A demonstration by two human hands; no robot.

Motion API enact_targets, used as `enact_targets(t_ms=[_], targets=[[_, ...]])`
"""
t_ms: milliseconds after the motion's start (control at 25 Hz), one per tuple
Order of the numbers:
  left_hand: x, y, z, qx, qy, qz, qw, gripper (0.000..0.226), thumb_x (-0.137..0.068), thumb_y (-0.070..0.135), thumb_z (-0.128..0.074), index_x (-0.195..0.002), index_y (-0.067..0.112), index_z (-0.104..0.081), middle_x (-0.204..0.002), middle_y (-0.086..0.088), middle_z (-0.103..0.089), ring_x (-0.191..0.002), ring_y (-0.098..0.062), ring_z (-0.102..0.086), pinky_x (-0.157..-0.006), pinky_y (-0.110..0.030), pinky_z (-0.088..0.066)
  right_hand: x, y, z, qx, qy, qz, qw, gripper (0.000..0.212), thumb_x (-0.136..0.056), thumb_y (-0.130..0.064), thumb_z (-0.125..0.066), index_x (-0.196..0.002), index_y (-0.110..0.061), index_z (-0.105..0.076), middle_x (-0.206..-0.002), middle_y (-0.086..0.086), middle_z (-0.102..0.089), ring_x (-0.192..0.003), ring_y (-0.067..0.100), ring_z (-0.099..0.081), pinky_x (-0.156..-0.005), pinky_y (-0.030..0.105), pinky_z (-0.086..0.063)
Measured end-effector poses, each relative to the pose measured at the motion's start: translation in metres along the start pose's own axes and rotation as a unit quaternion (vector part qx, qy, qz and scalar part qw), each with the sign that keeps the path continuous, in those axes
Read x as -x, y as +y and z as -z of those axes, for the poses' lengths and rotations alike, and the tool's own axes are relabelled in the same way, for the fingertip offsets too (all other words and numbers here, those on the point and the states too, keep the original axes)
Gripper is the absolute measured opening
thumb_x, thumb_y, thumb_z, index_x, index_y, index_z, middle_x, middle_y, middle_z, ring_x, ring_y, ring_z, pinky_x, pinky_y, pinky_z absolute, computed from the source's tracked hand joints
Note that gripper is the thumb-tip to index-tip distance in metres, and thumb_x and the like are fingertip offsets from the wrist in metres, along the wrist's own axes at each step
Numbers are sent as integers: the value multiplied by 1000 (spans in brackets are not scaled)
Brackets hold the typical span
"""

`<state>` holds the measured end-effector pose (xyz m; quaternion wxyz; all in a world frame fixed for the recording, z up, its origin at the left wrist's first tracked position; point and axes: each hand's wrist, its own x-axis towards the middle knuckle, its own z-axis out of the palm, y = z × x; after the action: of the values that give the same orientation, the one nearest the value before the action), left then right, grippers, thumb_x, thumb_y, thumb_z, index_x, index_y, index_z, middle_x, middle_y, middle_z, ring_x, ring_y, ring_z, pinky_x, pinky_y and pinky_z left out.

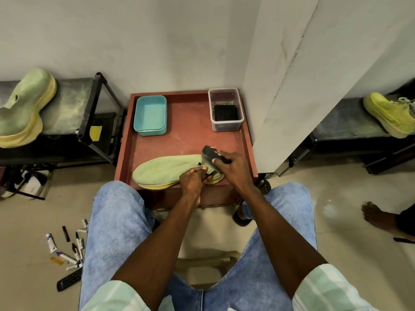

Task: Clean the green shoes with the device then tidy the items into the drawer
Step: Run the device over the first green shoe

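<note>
Our right hand (233, 167) grips the device (213, 154) against the heel of the shoe (166, 168), which lies on the table (190, 135) under our left hand (193, 178), fingers pinching its collar.

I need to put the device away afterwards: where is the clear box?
In the head view, the clear box sits at the red tray's far right corner, right of the teal tub.
</note>
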<state>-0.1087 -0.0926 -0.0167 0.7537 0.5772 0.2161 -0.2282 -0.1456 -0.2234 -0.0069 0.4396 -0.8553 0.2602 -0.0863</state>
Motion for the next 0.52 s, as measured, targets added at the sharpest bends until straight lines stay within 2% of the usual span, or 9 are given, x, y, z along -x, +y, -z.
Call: enact_targets(t_ms=[120, 240, 320, 400, 520], targets=[[2, 4, 2, -39, -14, -10, 999, 10, -85, -4, -66, -76, 1, -62, -72, -10, -61, -65, -18, -62, -65, -26, -60, -7, 0, 2, 15, 25, -23, 999, 38, -77, -45, -65, -107, -25, -74, -82, 1, -74, -72, 18, -65, -62, 26, -46], [1, 8, 6, -77, -36, -26, 996, 11, -85, -5, -64, -75, 0, -62, -73, -11, -62, -60, -19, -64, -60, -23, -59, -5, -4, -2, -34, -25, -10, 999, 37, -77, -53, -65, -108, -35, -72, -85, -7, -75, -76, 13, -68, -66, 31, -53], [0, 7, 9, -106, -39, -35, 993, 14, -85, -6, -63, -73, 0, -63, -72, -11, -63, -56, -16, -65, -69, -30, -60, -4, -5, 2, -12, -13, -24, 1000, 33, -80, -47, -66, -106, -29, -75, -81, -5, -74, -73, 14, -66, -61, 27, -48], [1, 6, 12, -128, -45, -41, 990, 16, -84, -6, -64, -70, 2, -66, -72, -12, -66, -62, -20, -66, -81, -42, -57, -4, 0, 4, 21, 5, -25, 999, 34, -80, -42, -66, -107, -24, -76, -76, -3, -71, -70, 14, -64, -56, 23, -42], [3, 5, 18, -153, -50, -46, 986, 21, -83, -3, -65, -65, 7, -67, -66, -5, -68, -71, -26, -65, -87, -46, -55, 0, -4, -3, -4, -37, 11, 999, 42, -79, -49, -67, -116, -29, -70, -89, -3, -73, -78, 16, -67, -67, 27, -51]])
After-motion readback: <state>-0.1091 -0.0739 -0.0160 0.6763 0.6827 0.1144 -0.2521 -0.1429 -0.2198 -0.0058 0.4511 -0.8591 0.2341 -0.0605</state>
